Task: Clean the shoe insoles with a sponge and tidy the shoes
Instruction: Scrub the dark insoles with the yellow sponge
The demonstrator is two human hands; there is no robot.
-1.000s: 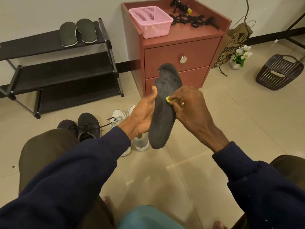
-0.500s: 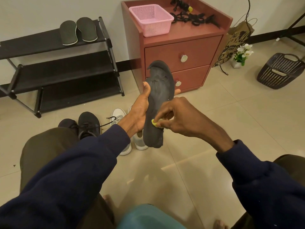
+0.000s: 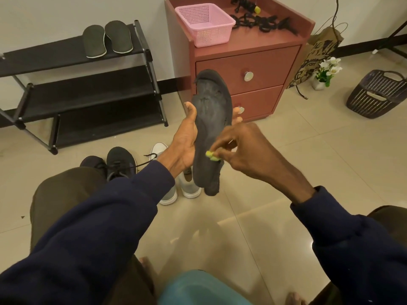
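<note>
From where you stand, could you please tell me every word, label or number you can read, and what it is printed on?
Paper bag: bold black lettering, too blurred and creased to read.
Dark insole: no print visible.
Sponge: no print visible.
Two insoles on the rack: no print visible.
Pink basket: no label visible.
Nothing in this view can be quoted with confidence.

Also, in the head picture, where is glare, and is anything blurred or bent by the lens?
Head view: soft glare lies on the glossy floor tiles in the lower middle; the right hand and its yellow sponge are slightly motion-blurred, the dark insole looks sharper; the wide lens seems to bow the shoe rack at the left.
</note>
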